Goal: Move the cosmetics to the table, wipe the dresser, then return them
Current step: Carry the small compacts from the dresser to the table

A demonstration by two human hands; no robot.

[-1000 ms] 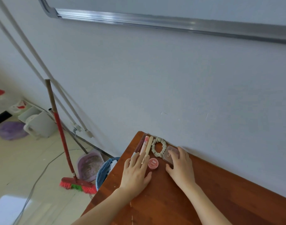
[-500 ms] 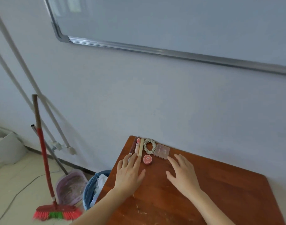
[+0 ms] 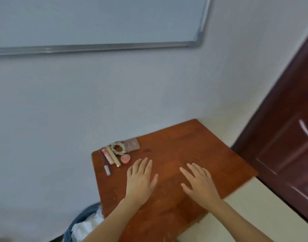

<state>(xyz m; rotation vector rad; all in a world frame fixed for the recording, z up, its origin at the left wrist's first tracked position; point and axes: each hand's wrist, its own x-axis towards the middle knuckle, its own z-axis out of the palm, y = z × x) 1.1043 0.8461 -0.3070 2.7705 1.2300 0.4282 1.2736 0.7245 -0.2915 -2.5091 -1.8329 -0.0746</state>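
A cluster of cosmetics lies at the far left corner of the reddish wooden tabletop (image 3: 193, 147), against the wall: a pink tube (image 3: 108, 156), a beige stick (image 3: 113, 156), a dark pen-like tube with a silver tip (image 3: 105, 163), a small round pink jar (image 3: 125, 158), a pale scrunchie (image 3: 117, 147) and a flat pinkish compact (image 3: 132, 144). My left hand (image 3: 141, 180) hovers flat, fingers spread, just near of the jar and holds nothing. My right hand (image 3: 197, 184) is also flat and spread over the middle of the tabletop, with nothing in it.
A whiteboard (image 3: 97, 21) hangs on the grey wall above. A dark brown door (image 3: 286, 137) stands at the right. A blue bin with white paper (image 3: 83, 226) sits on the floor left of the tabletop. Pale floor shows to the right.
Both hands have drawn back from the cosmetics toward me, and the right hand has let go of the compact. The view has swung right: the broom is gone and the door appears.
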